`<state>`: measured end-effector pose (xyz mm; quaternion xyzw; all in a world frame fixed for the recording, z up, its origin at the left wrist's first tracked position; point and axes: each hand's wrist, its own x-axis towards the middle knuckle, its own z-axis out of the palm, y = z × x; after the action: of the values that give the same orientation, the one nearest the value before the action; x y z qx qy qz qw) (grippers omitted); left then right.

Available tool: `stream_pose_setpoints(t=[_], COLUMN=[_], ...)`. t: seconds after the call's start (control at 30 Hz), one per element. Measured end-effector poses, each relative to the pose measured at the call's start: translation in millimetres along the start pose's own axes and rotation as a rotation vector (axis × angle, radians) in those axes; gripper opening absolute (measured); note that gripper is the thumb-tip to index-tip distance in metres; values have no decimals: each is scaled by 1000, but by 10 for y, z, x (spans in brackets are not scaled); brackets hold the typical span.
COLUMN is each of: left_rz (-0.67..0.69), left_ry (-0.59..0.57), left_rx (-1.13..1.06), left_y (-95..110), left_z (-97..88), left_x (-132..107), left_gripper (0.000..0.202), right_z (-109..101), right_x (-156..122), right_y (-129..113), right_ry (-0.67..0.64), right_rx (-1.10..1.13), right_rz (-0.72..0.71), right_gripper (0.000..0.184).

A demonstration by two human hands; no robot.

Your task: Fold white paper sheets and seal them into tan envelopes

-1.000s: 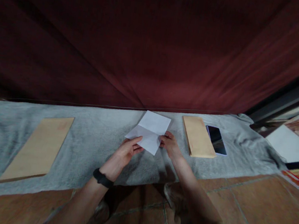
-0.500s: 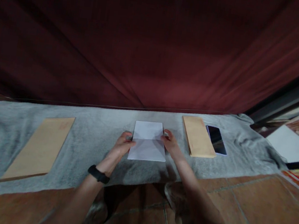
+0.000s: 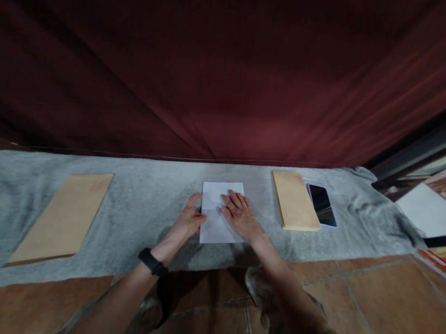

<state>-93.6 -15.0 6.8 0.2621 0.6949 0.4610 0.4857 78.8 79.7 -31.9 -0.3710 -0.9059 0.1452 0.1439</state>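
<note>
A creased sheet of white paper (image 3: 218, 232) lies on the grey cloth in front of me. My left hand (image 3: 188, 221) grips its left edge, the thumb on top and the fingers curled at the side. Across the paper's right half, my right hand (image 3: 241, 216) rests palm down with its fingers spread. A dark band (image 3: 153, 262) is around my left wrist. To the right lies a stack of brown envelopes (image 3: 295, 201), and far to the left more brown envelope paper (image 3: 62, 217) lies flat.
A phone (image 3: 322, 205) lies beside the right-hand envelopes. The grey cloth (image 3: 141, 189) runs along a dark red curtain (image 3: 231, 108), with tiled floor (image 3: 370, 296) on my side. Printed sheets and a white panel (image 3: 428, 213) stand at the far right.
My right hand has moved from the paper's right edge onto its top, fingers now spread flat. The paper has turned slightly; my left hand stays at the left edge.
</note>
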Motion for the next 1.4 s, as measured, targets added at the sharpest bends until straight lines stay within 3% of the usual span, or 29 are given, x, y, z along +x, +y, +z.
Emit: stream_pose_setpoints(t=[0.17,0.3,0.43,0.63,0.87,0.97,1.1,1.17,1.3,1.4], left_rz=[-39,-90,-125,-148,-144,-37,372,478,437,355], left_ry=[-59,-139,-147,-126,-124,-116,-205,-294,-383,-343], left_rx=[-24,-94,-119,-130,-56,87,383,454,424,368], left_y=[10,2,5,8,34,39,52,50,8,-30], left_z=[-79,-163,-205,-185,-212,-338,-453,-437,-348,-330], left_x=[28,68,99,112,120,119,80,63,94,168], left_gripper=[66,62,62,61,48,42,42,44,42,45], right_z=[-36,-127,-242,-385,-391,-392,-415,-430,-444,-415], right_x=[-7,21,-38,-306,-384,-336,-288,-272,-254,-254], right_y=[151,371,553,524,500,508,494,482,473,487], right_ry=[18,21,-18,-126,-147,-160,-171,-168,-163,-156], right_rx=[-51,38,164,311,417,480,583,617,648,676], right_rz=[53,1,-49,-214,-164,-123,-87,-79,-59,20], right_gripper=[47,46,63,57,39,34,31,31,30,32])
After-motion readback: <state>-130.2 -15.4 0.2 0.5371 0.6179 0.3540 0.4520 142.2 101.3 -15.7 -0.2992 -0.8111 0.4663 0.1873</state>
